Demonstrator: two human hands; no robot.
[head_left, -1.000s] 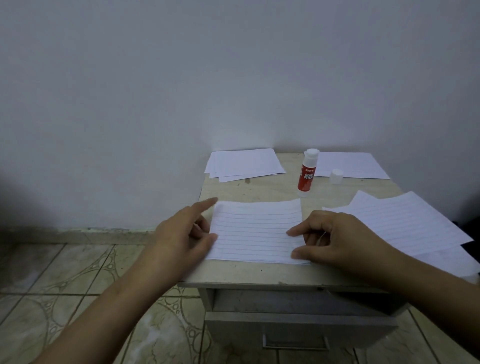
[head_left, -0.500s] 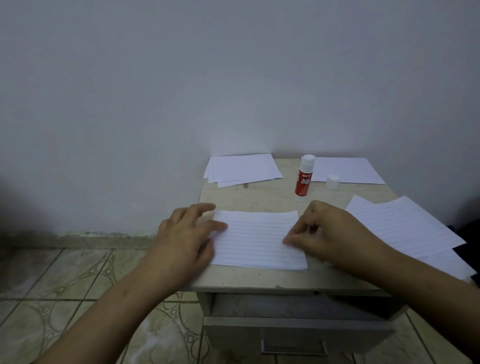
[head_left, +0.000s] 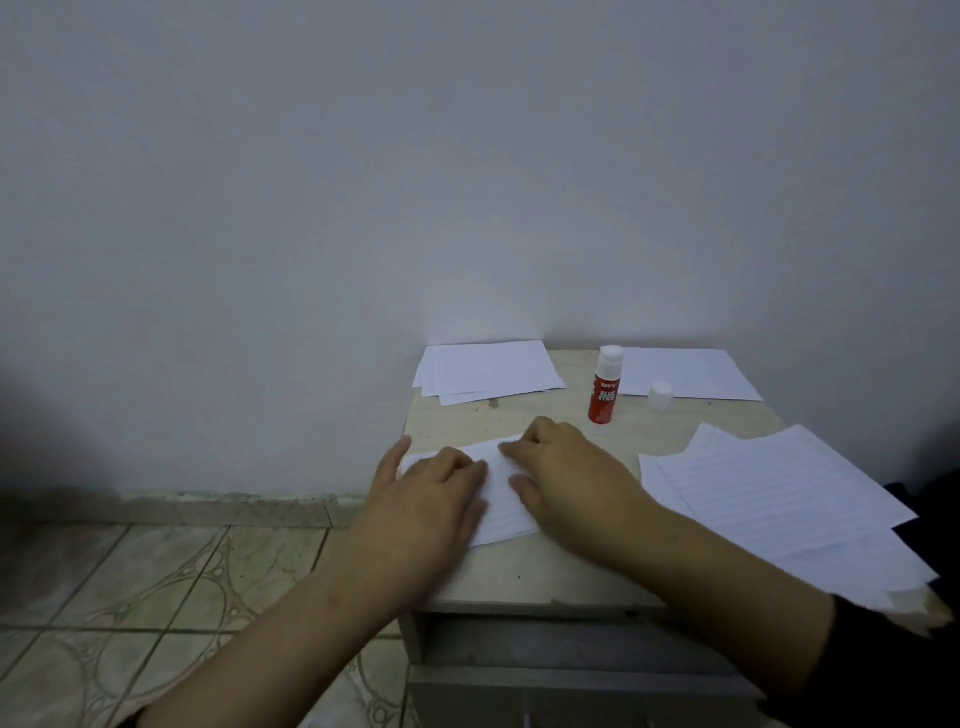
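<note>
Two grips lay on one lined sheet (head_left: 506, 499) at the front left part of the counter (head_left: 545, 571), and I watched them from my station. The left grip (head_left: 431, 499) was released and flat, its fingers straight, and it pressed down the left half of the sheet. The right grip (head_left: 571, 473) sat on the right half with its fingers bent down at the far edge. I could not tell if it pinched that edge or only pushed on it. Only a narrow strip of the sheet showed between the two grips.

The long axis of the sheet ran from left to right across the counter, a little slanted, so it passed under both grips. In my judgement the next move was a pressing stroke along this axis. For that, each grip was already on its own half, and neither needed to reach.

The glue stick (head_left: 604, 389) stood upright just beyond the right grip, with a small white cap (head_left: 661, 396) near it on the right. The right grip was clearly the nearer one to it. A pile of lined sheets (head_left: 779, 493) lay further right, apart from the work.
</note>
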